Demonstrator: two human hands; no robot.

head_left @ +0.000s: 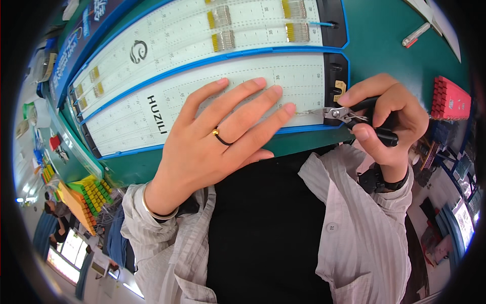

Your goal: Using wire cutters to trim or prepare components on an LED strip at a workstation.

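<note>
My left hand lies with fingers spread over the near white panel of a long blue-edged case, which carries printed dashed lines and measuring marks. A ring shows on one finger. At the panel's right end, my right hand grips small black-handled pliers. Their metal jaws point left, toward my left fingertips; whether they hold anything is too small to tell. Just above the jaws, a small yellowish tag sits by a black peg on the dark end strip.
The far panel of the case holds clear-and-yellow coils. A dark blue box stands at the left. On the green table are a pen and a red ridged block. Yellow and green ridged blocks lie lower left.
</note>
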